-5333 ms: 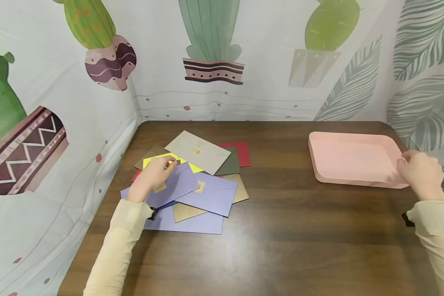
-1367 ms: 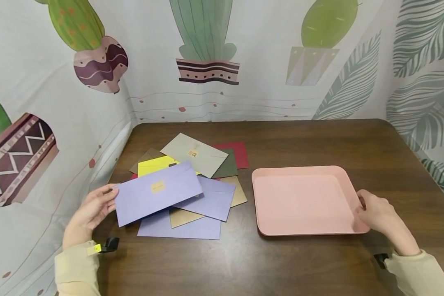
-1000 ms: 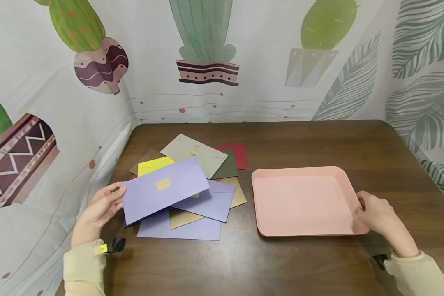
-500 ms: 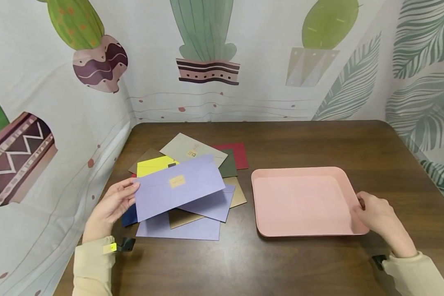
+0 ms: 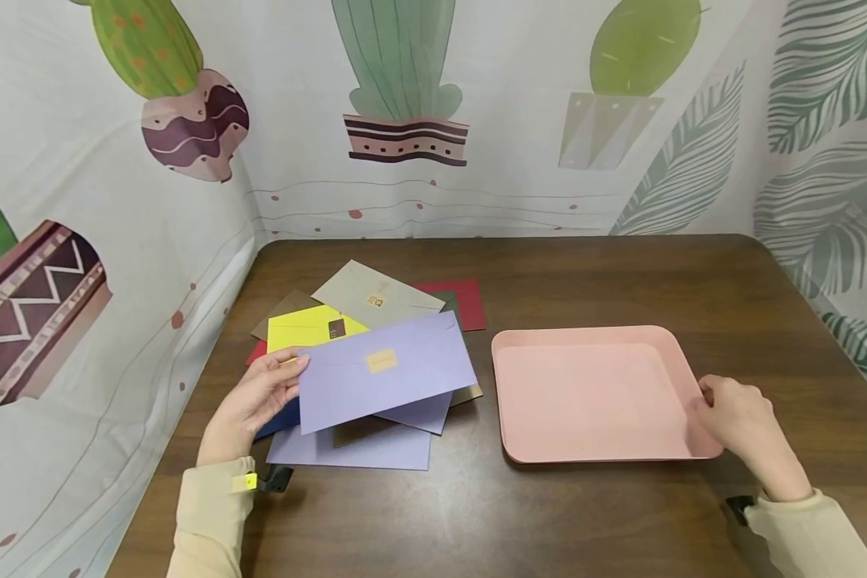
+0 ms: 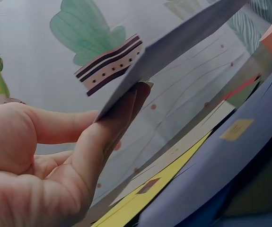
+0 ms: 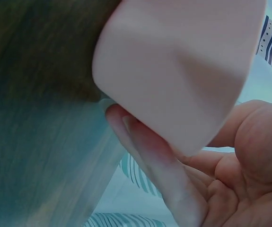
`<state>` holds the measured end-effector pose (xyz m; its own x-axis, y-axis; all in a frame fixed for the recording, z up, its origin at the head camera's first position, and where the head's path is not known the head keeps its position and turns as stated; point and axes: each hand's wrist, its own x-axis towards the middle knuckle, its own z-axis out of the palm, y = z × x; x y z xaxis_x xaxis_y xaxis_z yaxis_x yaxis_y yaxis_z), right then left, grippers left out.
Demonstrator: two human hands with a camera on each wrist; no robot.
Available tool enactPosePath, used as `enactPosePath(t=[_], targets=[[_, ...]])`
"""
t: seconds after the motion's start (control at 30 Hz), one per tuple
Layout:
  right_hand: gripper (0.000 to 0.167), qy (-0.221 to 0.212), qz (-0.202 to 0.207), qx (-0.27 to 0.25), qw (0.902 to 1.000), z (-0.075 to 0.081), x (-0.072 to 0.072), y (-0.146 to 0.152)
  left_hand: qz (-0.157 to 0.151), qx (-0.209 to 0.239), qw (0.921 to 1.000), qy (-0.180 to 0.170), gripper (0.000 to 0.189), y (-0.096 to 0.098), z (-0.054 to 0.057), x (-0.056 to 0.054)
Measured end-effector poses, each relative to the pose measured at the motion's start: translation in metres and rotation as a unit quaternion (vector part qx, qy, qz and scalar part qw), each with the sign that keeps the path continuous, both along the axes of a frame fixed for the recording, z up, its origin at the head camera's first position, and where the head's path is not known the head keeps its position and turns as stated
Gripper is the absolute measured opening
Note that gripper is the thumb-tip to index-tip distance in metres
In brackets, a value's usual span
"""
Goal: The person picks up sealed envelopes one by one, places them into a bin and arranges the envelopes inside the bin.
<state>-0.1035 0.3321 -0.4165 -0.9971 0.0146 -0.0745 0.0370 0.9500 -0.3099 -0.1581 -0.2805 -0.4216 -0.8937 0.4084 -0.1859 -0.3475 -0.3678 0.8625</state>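
Observation:
A lavender envelope [image 5: 376, 393] with a gold label is held at its left end between the thumb and fingers of my left hand [image 5: 256, 401]. It is raised and slightly tilted over the envelope pile. In the left wrist view the thumb and fingers pinch the envelope [image 6: 173, 52] edge-on. On the right, my right hand [image 5: 744, 425] grips the right side of a pink tray [image 5: 600, 401] with a bare bottom. The right wrist view shows fingers under the tray corner [image 7: 173, 71], with the thumb at its side.
Beneath the held envelope lie a yellow envelope [image 5: 296, 327], a grey one [image 5: 364, 293], a red one [image 5: 472, 305], a blue one [image 5: 278, 421] and more lavender ones [image 5: 397, 456], overlapping on the wooden table [image 5: 513, 522]. A patterned cloth [image 5: 513, 193] hangs behind.
The tray came leftward and nearer from the far right, gripped by my right hand. My left hand took a lavender envelope off the pile and has carried it rightward.

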Motion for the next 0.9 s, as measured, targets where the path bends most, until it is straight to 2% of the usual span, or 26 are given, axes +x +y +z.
enactPosePath(t=[0.2,0.43,0.73,0.9], targets=[[0.012,-0.001,-0.004,-0.002,1.0,-0.001,0.001,0.002,-0.017,-0.016,0.9997,-0.003,0.026,0.017,-0.004,-0.005],[0.012,0.007,-0.002,-0.001,1.0,-0.001,0.002,0.002,-0.046,0.008,0.9989,-0.004,0.027,0.037,-0.005,-0.009],[0.011,0.008,-0.003,-0.005,1.0,-0.003,0.001,0.002,-0.045,-0.062,0.997,0.01,0.017,0.06,-0.006,-0.016],[0.011,-0.002,-0.003,-0.008,1.0,-0.002,0.001,0.001,-0.054,-0.058,0.9968,0.005,0.016,0.068,-0.007,-0.017]])
